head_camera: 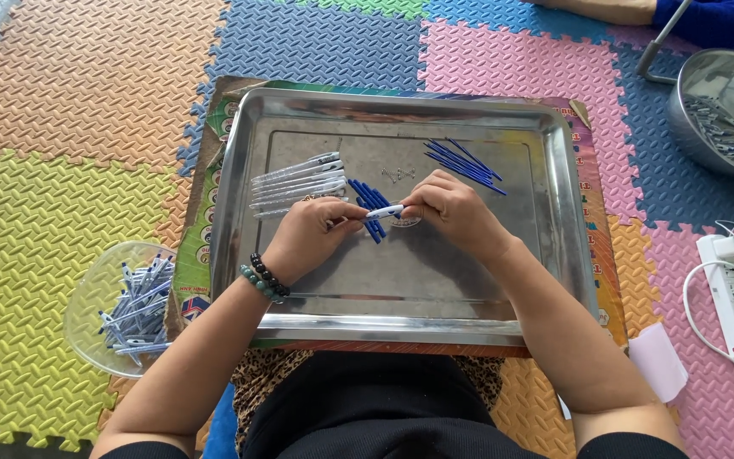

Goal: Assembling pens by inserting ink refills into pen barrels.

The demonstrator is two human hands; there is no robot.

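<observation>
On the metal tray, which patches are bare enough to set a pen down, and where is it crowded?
Bare: the tray floor along the near rim below both hands, and the right side below the loose blue refills. Crowded: the middle, where the left hand and right hand hold a pen over blue caps, with clear pen barrels beside them at upper left.

White-and-blue pen lies level, pinched above the tray.
</observation>
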